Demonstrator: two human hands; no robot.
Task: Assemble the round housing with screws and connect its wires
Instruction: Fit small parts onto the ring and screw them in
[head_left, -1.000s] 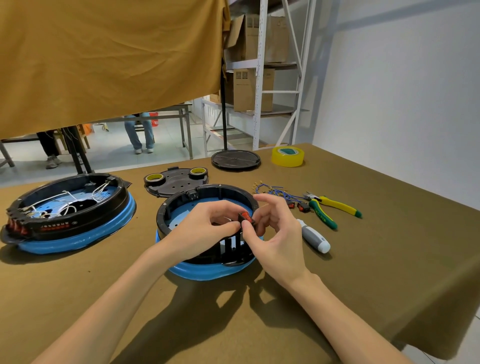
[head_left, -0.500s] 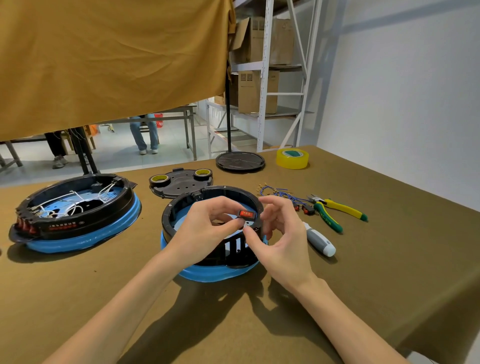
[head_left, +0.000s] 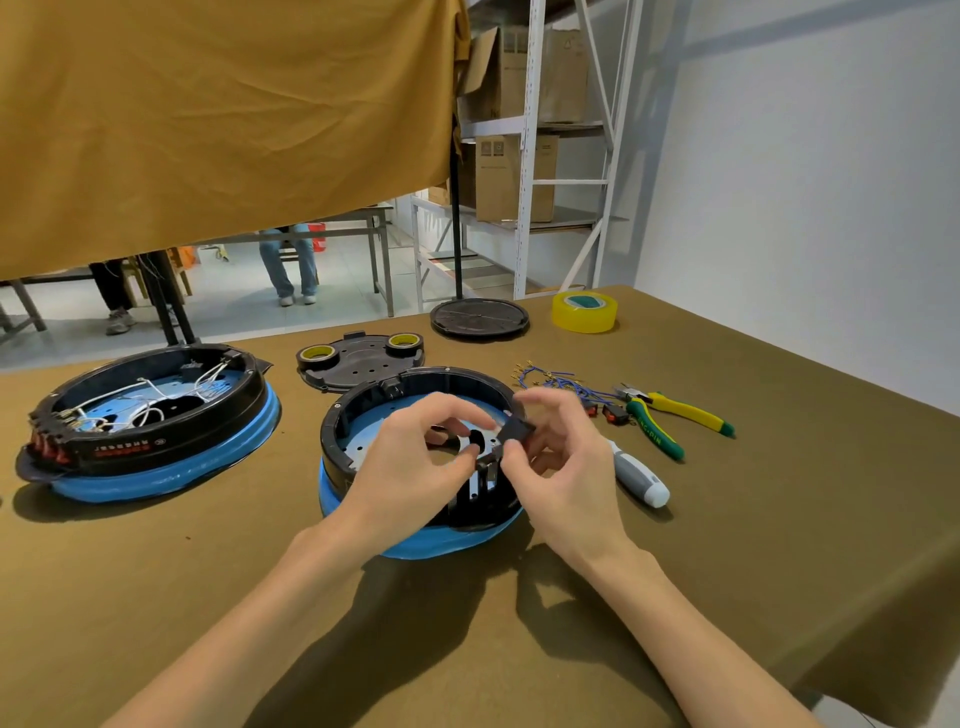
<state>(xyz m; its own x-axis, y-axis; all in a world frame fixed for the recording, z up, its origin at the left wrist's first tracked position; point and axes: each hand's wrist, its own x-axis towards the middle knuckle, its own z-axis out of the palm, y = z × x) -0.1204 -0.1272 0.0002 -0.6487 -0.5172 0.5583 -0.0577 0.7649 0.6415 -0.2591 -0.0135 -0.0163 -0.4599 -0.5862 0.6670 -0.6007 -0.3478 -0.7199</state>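
Housing: the round black plastic housing with the blue base (head_left: 415, 540) is sitting on the olive-brown cloth-covered table (head_left: 779, 519), directly in front of the person, its top open and no wires showing inside.
Left hand: the left hand (head_left: 410, 467) is reaching over the housing's near rim, thumb and forefinger closing on the small black block-shaped part (head_left: 517, 432).
Right hand: the right hand (head_left: 566, 467) is pinching the same black part from the other side, its remaining fingers loosely spread.
Step in hand: judging by the grip, the person is turning the small part to line it up with the slotted near wall of the housing.
Next move: it is calling for the part to be pressed squarely into a slot, likely without tilting.
Waiting supplies: the blue wires with brass terminals (head_left: 550, 376) and the grey-and-white handled screwdriver (head_left: 639, 475) are lying just to the right of the housing.
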